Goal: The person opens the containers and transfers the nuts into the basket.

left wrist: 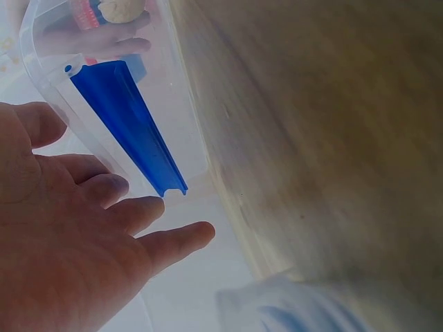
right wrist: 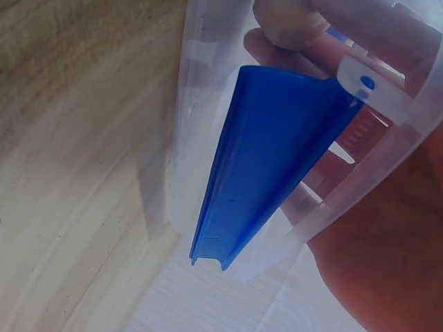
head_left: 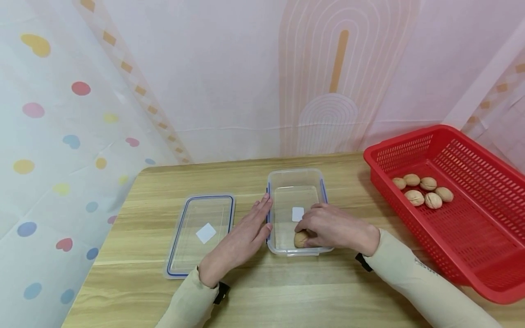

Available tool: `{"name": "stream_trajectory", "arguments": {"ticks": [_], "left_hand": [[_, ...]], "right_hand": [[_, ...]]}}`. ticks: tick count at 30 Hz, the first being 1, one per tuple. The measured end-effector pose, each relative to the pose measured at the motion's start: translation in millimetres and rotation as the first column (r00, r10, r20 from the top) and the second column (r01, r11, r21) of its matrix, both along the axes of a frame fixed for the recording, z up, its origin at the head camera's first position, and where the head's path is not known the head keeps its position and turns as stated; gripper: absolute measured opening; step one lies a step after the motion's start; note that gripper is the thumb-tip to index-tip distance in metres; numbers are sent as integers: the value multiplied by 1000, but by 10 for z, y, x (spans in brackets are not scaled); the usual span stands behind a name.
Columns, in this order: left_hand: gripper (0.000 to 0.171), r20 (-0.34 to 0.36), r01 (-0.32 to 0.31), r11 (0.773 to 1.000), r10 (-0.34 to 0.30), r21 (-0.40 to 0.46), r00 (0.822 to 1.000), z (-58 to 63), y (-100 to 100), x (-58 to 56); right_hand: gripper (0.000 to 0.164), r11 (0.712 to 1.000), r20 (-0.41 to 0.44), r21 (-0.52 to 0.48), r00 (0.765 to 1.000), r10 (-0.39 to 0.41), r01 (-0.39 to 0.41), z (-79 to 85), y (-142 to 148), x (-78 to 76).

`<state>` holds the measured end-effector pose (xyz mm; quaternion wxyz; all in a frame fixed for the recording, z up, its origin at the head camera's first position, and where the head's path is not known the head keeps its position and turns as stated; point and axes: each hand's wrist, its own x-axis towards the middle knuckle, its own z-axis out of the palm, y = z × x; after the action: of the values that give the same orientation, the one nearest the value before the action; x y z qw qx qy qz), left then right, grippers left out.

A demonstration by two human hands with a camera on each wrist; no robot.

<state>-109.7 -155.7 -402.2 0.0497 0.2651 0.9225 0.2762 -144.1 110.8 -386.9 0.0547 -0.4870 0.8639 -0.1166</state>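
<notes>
A clear plastic box (head_left: 295, 176) with blue side latches stands on the table without its lid. My right hand (head_left: 334, 228) reaches over the box's right wall and holds a walnut (head_left: 301, 239) low in its near end. Through the clear plastic, the right wrist view shows fingers around this walnut (right wrist: 291, 24), behind a hanging blue latch (right wrist: 273, 152). My left hand (head_left: 242, 237) lies against the box's left side with its fingers extended. In the left wrist view its fingertips are right by the other blue latch (left wrist: 128, 124).
Left of the box lies its clear lid (head_left: 190, 246), with a blue seal and a white label (head_left: 206, 233). A red perforated basket (head_left: 476, 223) stands at the right, several walnuts (head_left: 428, 183) grouped in its left part. Behind the wooden table (head_left: 287, 296) hangs a patterned cloth (head_left: 229, 82).
</notes>
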Motion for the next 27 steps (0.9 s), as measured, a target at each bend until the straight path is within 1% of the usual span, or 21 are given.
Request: {"name": "stream_trajectory", "arguments": {"ticks": [4, 9, 15, 21, 27], "left_hand": [[61, 1, -2, 1000, 2, -3, 1000, -6, -1, 0], [61, 7, -4, 1000, 4, -7, 1000, -1, -2, 3], [61, 3, -4, 1000, 4, -2, 1000, -2, -3, 3], [61, 2, -2, 1000, 2, -2, 1000, -2, -2, 6], [61, 9, -4, 1000, 4, -8, 1000, -1, -2, 9]], "right_hand": [[28, 999, 13, -30, 1000, -12, 13, 1, -1, 3], [29, 997, 44, -63, 998, -49, 52, 17, 2, 21], [26, 987, 90, -136, 993, -71, 83, 62, 13, 46], [33, 976, 65, -194, 994, -86, 97, 116, 74, 101], [36, 953, 47, -282, 994, -102, 111, 146, 146, 161]]}}
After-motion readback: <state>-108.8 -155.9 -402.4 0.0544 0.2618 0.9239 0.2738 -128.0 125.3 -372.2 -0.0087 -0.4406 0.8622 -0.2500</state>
